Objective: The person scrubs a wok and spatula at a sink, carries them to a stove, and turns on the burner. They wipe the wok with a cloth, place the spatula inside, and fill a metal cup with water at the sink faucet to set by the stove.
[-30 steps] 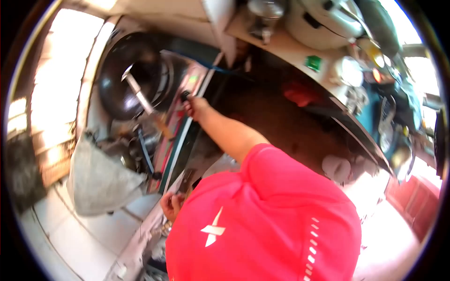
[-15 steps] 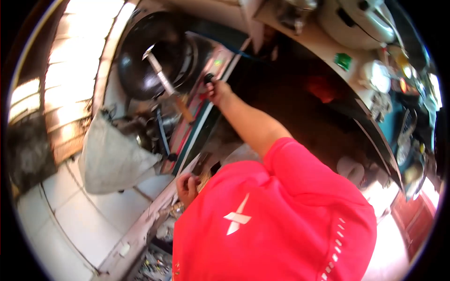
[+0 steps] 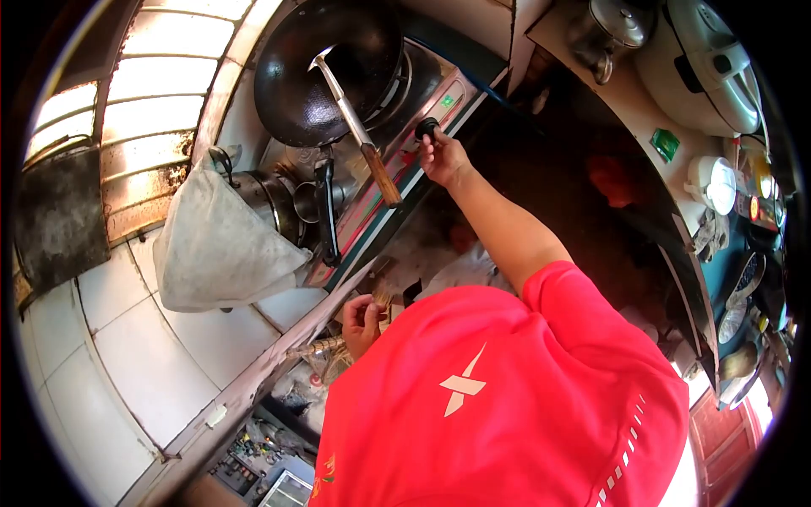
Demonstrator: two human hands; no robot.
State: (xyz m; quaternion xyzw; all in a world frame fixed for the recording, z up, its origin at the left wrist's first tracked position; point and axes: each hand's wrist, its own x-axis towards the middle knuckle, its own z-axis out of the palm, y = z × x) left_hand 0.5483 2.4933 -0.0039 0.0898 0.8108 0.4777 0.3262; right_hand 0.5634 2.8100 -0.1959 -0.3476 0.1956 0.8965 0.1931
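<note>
My right hand (image 3: 443,158) is stretched out to the stove's front panel (image 3: 384,186), its fingers closed round a black knob (image 3: 427,128). A dark wok (image 3: 334,76) sits on the stove, with a wooden-handled metal spatula (image 3: 351,118) lying across it; the spatula's handle reaches over the front panel. The wok's black handle (image 3: 326,207) points toward the counter edge. Near the counter edge and close to the red shirt, my left hand (image 3: 361,324) has curled fingers, and whether it holds anything is hidden.
On the tiled counter (image 3: 152,338), a pale cloth (image 3: 215,245) lies against a metal pot (image 3: 270,203). At the upper right, a shelf (image 3: 629,97) bears a white cooker (image 3: 705,72), a kettle (image 3: 621,21) and a green packet (image 3: 665,144). Louvred panes (image 3: 173,76) are at the left.
The whole view has shifted, so the stove and hands sit further right and higher. My right hand stays at the knob; my left stays near the counter edge.
</note>
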